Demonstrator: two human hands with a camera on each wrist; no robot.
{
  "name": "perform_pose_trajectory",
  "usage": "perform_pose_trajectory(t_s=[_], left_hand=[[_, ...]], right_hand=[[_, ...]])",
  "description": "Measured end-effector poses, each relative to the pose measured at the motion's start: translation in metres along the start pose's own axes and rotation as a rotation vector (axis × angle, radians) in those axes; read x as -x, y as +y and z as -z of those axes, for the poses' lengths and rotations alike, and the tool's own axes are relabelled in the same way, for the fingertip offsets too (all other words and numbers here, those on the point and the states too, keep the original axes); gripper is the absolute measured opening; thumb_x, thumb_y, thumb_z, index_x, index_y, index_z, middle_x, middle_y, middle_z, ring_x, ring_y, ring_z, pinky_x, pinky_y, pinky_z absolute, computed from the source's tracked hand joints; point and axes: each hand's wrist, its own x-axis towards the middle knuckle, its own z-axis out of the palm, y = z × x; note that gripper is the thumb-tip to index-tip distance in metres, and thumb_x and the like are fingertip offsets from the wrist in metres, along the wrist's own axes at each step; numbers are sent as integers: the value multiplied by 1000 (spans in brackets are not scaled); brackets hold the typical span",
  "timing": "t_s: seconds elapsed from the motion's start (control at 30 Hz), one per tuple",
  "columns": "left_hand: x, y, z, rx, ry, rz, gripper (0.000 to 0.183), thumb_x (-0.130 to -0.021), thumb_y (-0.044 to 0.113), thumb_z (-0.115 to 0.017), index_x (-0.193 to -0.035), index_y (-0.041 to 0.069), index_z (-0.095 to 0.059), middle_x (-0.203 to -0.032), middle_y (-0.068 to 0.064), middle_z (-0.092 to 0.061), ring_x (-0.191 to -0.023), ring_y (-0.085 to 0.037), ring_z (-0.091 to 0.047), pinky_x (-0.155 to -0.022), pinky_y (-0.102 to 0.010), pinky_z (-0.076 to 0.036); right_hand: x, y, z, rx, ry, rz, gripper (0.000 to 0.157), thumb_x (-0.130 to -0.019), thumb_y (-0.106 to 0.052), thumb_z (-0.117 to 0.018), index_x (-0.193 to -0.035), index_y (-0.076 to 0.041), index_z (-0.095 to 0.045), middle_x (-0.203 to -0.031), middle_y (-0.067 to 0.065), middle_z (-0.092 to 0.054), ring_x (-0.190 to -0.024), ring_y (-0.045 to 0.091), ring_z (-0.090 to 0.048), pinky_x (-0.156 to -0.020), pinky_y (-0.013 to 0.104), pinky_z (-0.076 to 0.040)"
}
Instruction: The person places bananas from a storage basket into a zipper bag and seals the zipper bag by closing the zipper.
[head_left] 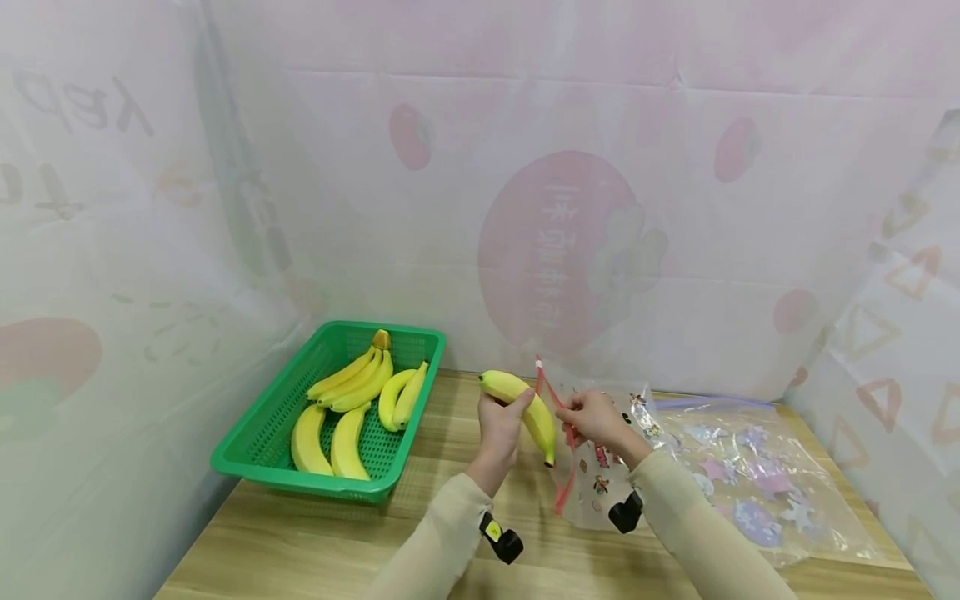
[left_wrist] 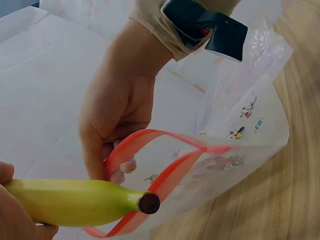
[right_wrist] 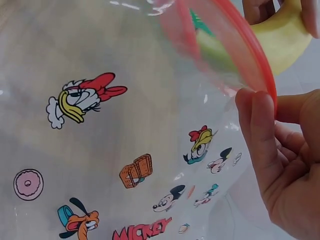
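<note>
My left hand (head_left: 500, 433) grips a single yellow banana (head_left: 534, 421) by its middle. In the left wrist view the banana's dark-tipped stem end lies at the mouth of a clear zip bag (left_wrist: 265, 145) with a red zip strip. My right hand (head_left: 600, 418) pinches the red strip (right_wrist: 262, 65) at the bag's rim between thumb and fingers, and the mouth gapes apart. Printed cartoon figures cover the bag's clear side, which lies on the wooden table under the right forearm.
A green basket (head_left: 258, 475) on the left holds several bananas, among them a bunch (head_left: 360, 379) joined at the stem. To the right lies another clear bag (head_left: 780, 483) with a purple zip strip and pastel prints. Printed cloth (head_left: 465, 250) encloses the table's back and sides.
</note>
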Motion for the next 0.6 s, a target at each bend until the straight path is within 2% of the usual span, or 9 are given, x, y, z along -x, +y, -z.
perform_pose_trajectory(t_s=[0.2,0.4,0.47,0.6], left_hand=[[-1,-6,-1,-16,66,-4,39,-84,-4,-67,-116,2,-46,-103,-11,-54,-92,-21,-57,-82,-36,-51],[-5,-8,0,123,104,27,43,-85,-3,-65,-120,-1,-40,-109,-14,-49,-99,-23,-54,-89,-37,-48],[-6,-8,0,168,111,32,45,-86,-3,-65,-122,-1,-38,-110,-15,-48,-101,-23,-54,-89,-38,-48],[-9,-8,2,171,142,23,46,-86,-1,-66,-123,0,-38,-110,-15,-48,-100,-23,-55,-88,-36,-49]], right_hand=[[1,-2,-2,-18,-24,13,19,-93,-13,-59,-88,3,-69,-63,9,-61,-47,16,-59,-59,47,-55],[4,-3,0,-26,-39,3,19,-93,-16,-60,-84,-2,-68,-63,9,-61,-48,16,-58,-59,47,-54],[4,-4,-1,-45,-47,9,19,-93,-15,-60,-83,-1,-68,-63,10,-60,-47,15,-57,-56,45,-55],[4,-3,-2,-39,-46,25,21,-93,-14,-60,-81,2,-66,-61,7,-60,-47,15,-55,-48,32,-52]])
